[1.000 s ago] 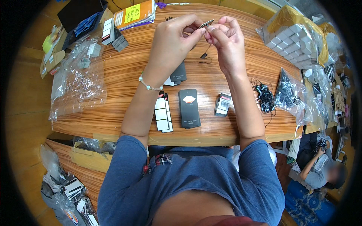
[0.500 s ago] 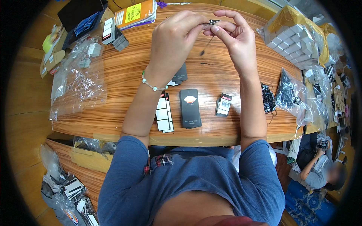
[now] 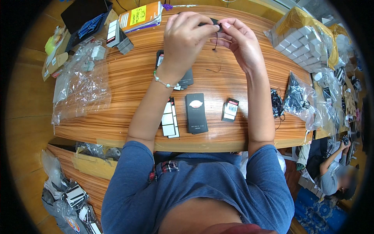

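Note:
My left hand [image 3: 184,39] is closed on a dark hang tag [image 3: 213,21] near the far edge of the table, its wrist wearing a beaded bracelet. My right hand [image 3: 243,41] pinches a black string [image 3: 216,41] at the tag's end, and the string dangles below the fingertips. How string and tag are joined is hidden. Nearer to me lie a stack of black hang tags [image 3: 196,117], white-panelled tags [image 3: 168,121] and small labelled tags [image 3: 230,110]. More black tags [image 3: 187,77] show partly behind my left wrist.
A tangle of black strings [image 3: 277,103] and a plastic bag of dark items [image 3: 294,93] lie right of my forearm. Small white boxes [image 3: 300,43] are stacked far right. Clear plastic bags [image 3: 83,84] and folders [image 3: 142,15] sit left. Another person [image 3: 339,175] works at far right.
Both hands have turned slightly, and more of the dark tag shows between them. The dangling string has shifted right. My left forearm moved a little right, uncovering tags beside the wrist.

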`<state>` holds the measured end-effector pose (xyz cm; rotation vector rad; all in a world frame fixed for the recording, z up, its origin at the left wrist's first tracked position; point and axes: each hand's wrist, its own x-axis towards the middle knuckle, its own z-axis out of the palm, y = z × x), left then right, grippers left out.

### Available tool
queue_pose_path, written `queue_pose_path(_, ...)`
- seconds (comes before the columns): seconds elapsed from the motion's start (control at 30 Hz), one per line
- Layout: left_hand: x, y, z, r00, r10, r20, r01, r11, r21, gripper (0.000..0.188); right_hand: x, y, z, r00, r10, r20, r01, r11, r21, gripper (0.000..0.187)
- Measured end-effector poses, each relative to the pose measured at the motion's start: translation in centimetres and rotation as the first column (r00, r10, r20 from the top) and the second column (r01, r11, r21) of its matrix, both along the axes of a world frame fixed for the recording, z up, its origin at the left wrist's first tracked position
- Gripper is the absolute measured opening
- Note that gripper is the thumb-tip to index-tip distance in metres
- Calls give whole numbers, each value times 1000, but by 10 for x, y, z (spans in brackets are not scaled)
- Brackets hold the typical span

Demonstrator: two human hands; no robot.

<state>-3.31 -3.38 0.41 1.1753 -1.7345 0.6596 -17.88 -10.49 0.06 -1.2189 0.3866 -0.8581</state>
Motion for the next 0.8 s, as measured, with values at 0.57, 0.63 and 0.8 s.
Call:
queue_pose_path(0.57,-5,-7,-20,744,-175,-645,503,782,368,27,-26,-25,8,873,-238,426,271,962,-18,10)
queue_pose_path(0.63,1,-3,-20,766,-159,-622,498,760,418,31,-19,-17,9,897,-209,389,232,973,-14,12)
queue_pose_path(0.8,38,60,-33,833,82,-547,373,646,665,30,-18,-5,18,930,-302,209,335,931,-144,14)
